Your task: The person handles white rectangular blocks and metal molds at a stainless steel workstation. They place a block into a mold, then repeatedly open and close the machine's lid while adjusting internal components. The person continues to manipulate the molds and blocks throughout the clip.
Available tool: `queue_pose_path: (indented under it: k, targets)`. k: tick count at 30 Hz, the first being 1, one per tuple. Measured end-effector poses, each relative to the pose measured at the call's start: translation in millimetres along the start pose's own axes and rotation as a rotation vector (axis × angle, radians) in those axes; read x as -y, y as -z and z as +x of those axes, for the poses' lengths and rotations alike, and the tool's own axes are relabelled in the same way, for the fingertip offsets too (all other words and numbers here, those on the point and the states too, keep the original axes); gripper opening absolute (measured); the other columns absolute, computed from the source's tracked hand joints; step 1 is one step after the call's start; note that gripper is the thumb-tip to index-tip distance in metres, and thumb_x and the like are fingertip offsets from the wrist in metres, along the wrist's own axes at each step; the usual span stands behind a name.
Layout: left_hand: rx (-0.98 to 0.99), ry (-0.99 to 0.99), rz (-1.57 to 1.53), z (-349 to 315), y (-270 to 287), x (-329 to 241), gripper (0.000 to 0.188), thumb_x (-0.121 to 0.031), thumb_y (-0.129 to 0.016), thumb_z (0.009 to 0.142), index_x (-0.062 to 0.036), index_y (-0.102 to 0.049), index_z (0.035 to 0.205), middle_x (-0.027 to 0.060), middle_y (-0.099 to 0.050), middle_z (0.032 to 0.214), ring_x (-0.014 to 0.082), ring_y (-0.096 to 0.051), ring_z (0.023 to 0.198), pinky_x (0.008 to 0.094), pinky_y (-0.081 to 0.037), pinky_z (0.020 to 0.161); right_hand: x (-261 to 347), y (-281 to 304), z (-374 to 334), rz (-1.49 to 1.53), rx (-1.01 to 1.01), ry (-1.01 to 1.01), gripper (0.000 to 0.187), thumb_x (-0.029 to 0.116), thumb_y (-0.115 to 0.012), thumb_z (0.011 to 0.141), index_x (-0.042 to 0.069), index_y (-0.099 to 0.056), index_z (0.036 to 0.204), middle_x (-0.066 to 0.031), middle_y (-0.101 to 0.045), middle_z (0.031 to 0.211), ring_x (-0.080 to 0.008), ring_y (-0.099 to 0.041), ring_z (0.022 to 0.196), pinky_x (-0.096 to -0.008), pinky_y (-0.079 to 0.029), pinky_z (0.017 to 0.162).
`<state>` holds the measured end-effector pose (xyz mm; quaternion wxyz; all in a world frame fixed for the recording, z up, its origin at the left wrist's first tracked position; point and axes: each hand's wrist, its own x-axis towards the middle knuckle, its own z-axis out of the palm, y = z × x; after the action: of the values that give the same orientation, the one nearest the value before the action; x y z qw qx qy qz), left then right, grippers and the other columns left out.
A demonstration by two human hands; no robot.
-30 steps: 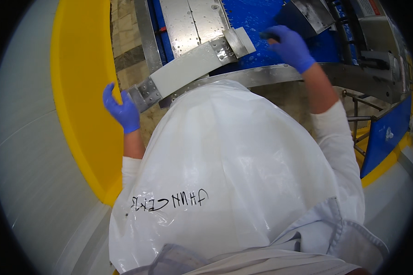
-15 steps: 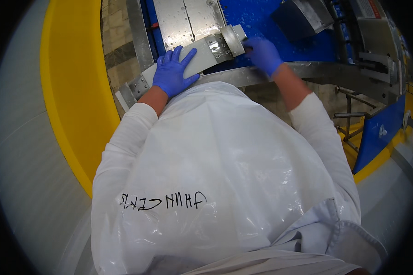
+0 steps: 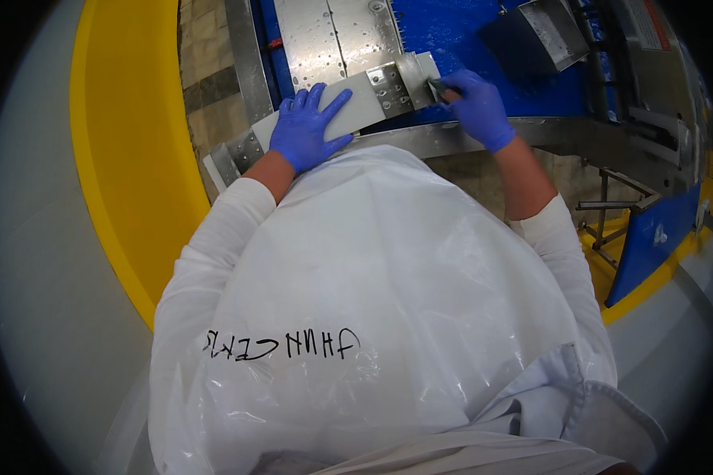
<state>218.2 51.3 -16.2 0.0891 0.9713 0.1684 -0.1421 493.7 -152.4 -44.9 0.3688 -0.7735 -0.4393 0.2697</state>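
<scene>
Since a moment ago both gloved hands have settled: left hand (image 3: 307,131) lies flat, fingers spread, on the white plate (image 3: 337,119), right hand (image 3: 475,107) pinches a small dark tool (image 3: 437,85) at its metal bracket (image 3: 396,81), which may slip on wet steel.

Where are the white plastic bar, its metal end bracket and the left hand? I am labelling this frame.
white plastic bar (image 3: 356,113), head view, bare face right of the fingers.
metal end bracket (image 3: 388,83), head view, bolted plate middle.
left hand (image 3: 305,131), head view, back of the gloved hand.
</scene>
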Motion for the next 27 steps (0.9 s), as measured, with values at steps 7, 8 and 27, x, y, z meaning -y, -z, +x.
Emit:
queue_pose_path:
  k: [7,8,27]
  targets:
    - [-0.006,0.008,0.000,2,0,-1,0.080,-0.062,-0.059,0.090,-0.0356,-0.030,0.160,0.0227,-0.034,0.157,0.0431,-0.031,0.144,0.0559,-0.025,0.117,36,-32,48,-0.249,-0.165,0.240,0.023,0.003,-0.067,0.091,0.008,-0.074,0.112,-0.0121,-0.070,0.101,-0.0209,-0.073,0.087,-0.0338,-0.059,0.072]
    - [0.020,-0.005,0.004,1,2,-2,0.081,-0.062,-0.059,0.089,-0.0359,-0.030,0.160,0.0228,-0.034,0.156,0.0431,-0.031,0.144,0.0559,-0.025,0.116,29,-37,36,-0.206,-0.146,0.194,0.023,0.003,-0.067,0.091,0.008,-0.074,0.112,-0.0121,-0.070,0.101,-0.0215,-0.073,0.086,-0.0346,-0.059,0.072]
    - [0.040,-0.038,-0.021,5,6,5,0.081,-0.063,-0.061,0.088,-0.0364,-0.032,0.159,0.0198,-0.034,0.156,0.0428,-0.033,0.144,0.0568,-0.027,0.116,50,-30,29,-0.356,-0.053,0.063,0.020,0.014,-0.064,0.090,0.014,-0.074,0.107,-0.0119,-0.070,0.106,-0.0336,-0.068,0.100,-0.0423,-0.055,0.089]
